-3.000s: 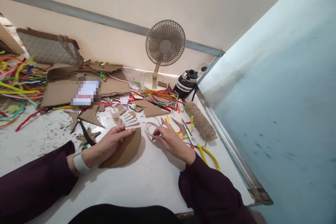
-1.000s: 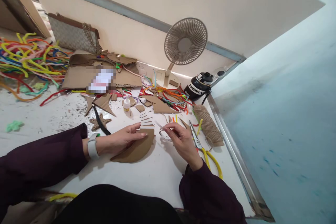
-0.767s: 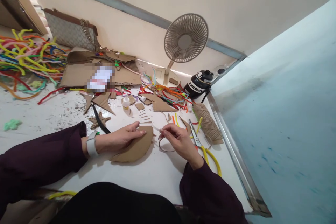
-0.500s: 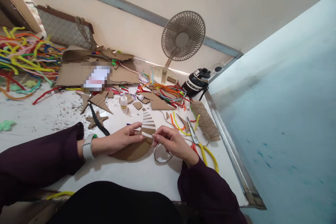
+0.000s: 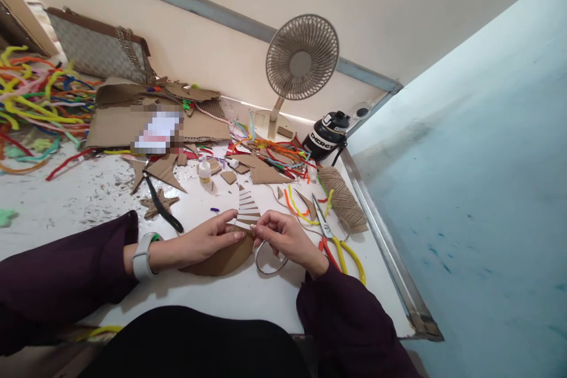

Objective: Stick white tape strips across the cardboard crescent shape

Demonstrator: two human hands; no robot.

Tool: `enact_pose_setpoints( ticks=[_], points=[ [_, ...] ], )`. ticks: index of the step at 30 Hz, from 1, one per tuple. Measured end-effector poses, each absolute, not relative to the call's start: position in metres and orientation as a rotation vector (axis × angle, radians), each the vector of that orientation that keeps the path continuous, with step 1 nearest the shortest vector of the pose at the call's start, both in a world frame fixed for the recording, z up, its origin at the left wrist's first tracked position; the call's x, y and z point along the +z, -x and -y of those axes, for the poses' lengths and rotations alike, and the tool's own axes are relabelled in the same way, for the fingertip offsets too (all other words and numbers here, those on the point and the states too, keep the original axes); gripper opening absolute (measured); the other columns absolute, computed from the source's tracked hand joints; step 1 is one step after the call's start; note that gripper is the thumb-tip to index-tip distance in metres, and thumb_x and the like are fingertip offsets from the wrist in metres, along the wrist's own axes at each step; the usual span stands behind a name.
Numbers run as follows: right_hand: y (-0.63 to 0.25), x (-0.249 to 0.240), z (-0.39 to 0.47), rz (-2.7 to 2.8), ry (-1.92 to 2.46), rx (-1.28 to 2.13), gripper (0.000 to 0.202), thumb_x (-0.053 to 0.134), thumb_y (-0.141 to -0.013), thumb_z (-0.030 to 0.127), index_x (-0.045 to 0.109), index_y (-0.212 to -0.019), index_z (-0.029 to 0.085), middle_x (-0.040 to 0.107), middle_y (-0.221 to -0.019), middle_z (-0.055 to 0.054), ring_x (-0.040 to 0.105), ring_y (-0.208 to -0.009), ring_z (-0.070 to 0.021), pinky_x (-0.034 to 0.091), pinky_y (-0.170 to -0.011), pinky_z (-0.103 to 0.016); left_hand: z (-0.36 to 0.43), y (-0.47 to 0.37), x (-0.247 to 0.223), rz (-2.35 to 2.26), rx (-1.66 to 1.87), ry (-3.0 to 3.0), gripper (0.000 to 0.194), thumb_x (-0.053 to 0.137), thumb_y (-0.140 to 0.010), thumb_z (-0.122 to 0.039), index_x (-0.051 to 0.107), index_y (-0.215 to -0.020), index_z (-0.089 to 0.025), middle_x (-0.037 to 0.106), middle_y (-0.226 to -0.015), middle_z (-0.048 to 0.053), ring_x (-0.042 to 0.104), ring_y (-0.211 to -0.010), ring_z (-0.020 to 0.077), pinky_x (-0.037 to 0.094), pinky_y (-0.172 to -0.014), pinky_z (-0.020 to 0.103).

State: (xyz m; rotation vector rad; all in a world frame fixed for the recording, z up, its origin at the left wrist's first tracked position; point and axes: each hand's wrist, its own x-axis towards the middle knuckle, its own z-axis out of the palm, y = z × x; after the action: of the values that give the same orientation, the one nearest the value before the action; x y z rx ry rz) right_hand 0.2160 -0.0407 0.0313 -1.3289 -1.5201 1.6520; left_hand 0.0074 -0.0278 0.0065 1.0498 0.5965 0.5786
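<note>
A brown cardboard piece (image 5: 225, 258) lies low in front of me, its narrow upper end crossed by several white bands (image 5: 248, 208). My left hand (image 5: 212, 236) holds it from the left, thumb on top near the lowest band. On the right, my right hand (image 5: 283, 237) pinches a thin white strip at the cardboard's right edge. The rest of that strip (image 5: 271, 273) hangs in a loop below the fingers. Its far end is hidden by the hand.
Scissors (image 5: 325, 227) with yellow and red handles and a twine roll (image 5: 343, 198) lie right. A glue bottle (image 5: 204, 171), cardboard scraps (image 5: 270, 171) and a cardboard star (image 5: 159, 207) are beyond. Behind stand a fan (image 5: 302, 59) and a black bottle (image 5: 325, 137). Pipe cleaners (image 5: 39, 94) heap left.
The view has shifted slightly, moving most objects a little left in the picture. Both hands keep their hold on the cardboard and strip, with only slight finger movement.
</note>
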Motion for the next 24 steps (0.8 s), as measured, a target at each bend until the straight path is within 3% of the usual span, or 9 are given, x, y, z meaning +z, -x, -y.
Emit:
enact_pose_setpoints(
  ticks=[10,19,24],
  points=[
    [-0.215,0.027,0.041,1.509,1.364,1.618,0.034,0.066,-0.081,0.05,0.055,-0.08,0.017,0.069,-0.065,0.0,0.046,-0.041,-0.0055,0.036,-0.036,-0.016,0.028,-0.006,-0.003,-0.671,0.55,-1.108,0.027,0.066,-0.084,-0.037,0.058,-0.104,-0.021,0.066,-0.085,0.0,0.056,-0.076,0.0146,0.04,-0.069,0.024],
    [-0.214,0.028,0.04,1.479,1.339,1.645,0.036,0.066,-0.079,0.051,0.054,-0.077,0.018,0.069,-0.063,0.0,0.042,-0.037,-0.0043,0.034,-0.035,-0.017,0.028,-0.004,-0.001,-0.633,0.553,-1.047,0.026,0.066,-0.085,-0.035,0.062,-0.108,-0.023,0.068,-0.095,0.0,0.059,-0.097,0.0178,0.043,-0.085,0.026],
    [-0.214,0.028,0.04,1.483,1.336,1.638,0.036,0.066,-0.079,0.051,0.053,-0.077,0.018,0.069,-0.063,0.0,0.041,-0.036,-0.0038,0.033,-0.034,-0.017,0.028,0.0,-0.007,-0.66,0.509,-1.023,0.032,0.064,-0.086,-0.039,0.059,-0.112,-0.021,0.068,-0.102,0.004,0.06,-0.1,0.0211,0.046,-0.084,0.03]
  ],
)
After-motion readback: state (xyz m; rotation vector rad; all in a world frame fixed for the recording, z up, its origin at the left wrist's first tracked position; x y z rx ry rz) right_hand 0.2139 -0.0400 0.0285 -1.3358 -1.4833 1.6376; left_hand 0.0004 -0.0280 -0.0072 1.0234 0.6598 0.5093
